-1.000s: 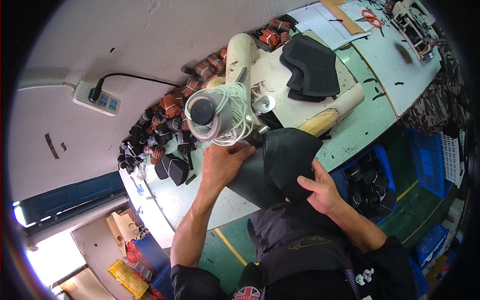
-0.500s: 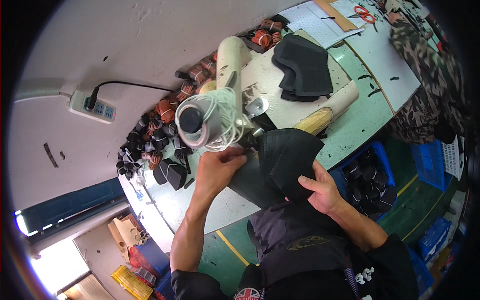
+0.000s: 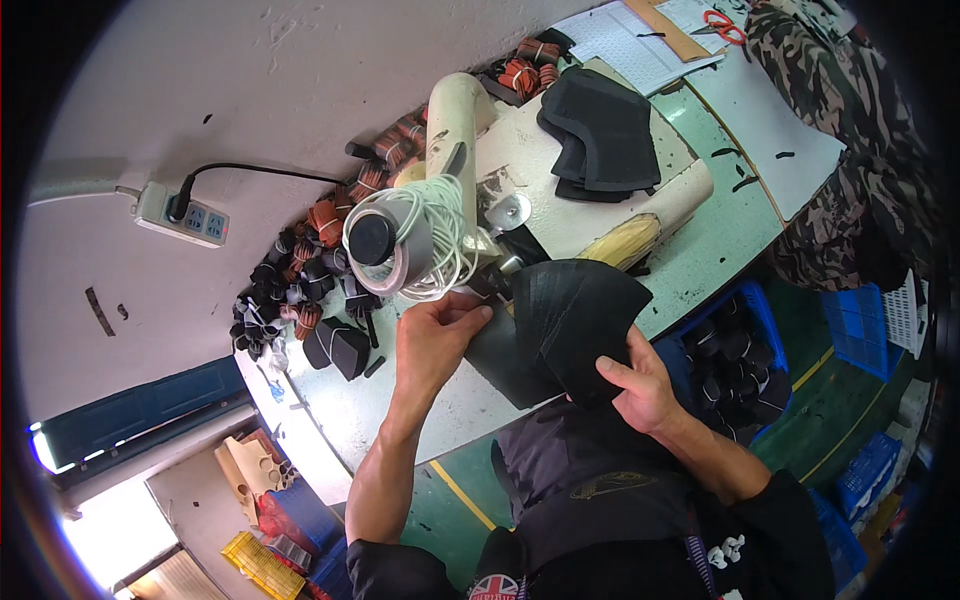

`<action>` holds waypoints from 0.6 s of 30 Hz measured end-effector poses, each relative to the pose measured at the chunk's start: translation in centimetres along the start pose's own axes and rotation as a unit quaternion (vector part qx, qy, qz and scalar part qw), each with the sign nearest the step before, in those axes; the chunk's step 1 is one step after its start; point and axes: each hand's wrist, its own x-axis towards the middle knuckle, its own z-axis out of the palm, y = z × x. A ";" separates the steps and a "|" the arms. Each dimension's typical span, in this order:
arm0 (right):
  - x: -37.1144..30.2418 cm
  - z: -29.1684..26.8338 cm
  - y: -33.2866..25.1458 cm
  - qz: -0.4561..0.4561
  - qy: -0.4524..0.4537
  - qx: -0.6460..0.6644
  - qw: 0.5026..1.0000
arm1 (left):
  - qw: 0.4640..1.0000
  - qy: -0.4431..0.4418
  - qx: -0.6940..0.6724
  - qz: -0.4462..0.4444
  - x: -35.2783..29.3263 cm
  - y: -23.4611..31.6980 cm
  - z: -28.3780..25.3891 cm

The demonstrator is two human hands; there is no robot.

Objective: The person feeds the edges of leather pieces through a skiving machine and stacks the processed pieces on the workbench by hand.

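Note:
My right hand (image 3: 645, 385) grips a fanned stack of black curved sheet pieces (image 3: 585, 325), thumb on top and fingers partly hidden behind. With thumb and forefinger together, my left hand (image 3: 435, 335) pinches the edge of a dark flat piece (image 3: 497, 358) that runs under the fan, close to the working head of a cream-coloured machine (image 3: 455, 115). What lies right at the fingertips is partly hidden. A coil of pale cord (image 3: 440, 235) hangs on the machine above my left hand. More black cut pieces (image 3: 605, 130) are stacked on the machine's bed.
Bundles of black and reddish-brown pieces (image 3: 325, 220) line the wall side of the table. A power strip (image 3: 185, 213) is on the wall. Right of me stands a blue crate (image 3: 770, 325) of black bundles. A person in a camouflage sleeve (image 3: 830, 110) is at far right, near red-handled scissors (image 3: 722, 27).
The view has shifted slightly. Both hands keep their holds, and the black fan has turned a little. The co-worker's camouflage sleeve has moved at the far right.

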 end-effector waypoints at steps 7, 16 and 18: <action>-0.4 0.6 -1.1 0.012 0.018 0.024 0.999 | 0.999 0.027 0.040 -0.002 0.1 3.4 1.8; -0.4 -0.7 1.0 0.079 -0.061 0.043 0.994 | 0.932 0.045 -0.344 0.106 -10.6 -1.2 7.8; -0.5 -0.3 2.7 0.081 -0.065 -0.017 0.994 | 0.945 0.100 -0.161 0.266 -10.8 -3.1 8.8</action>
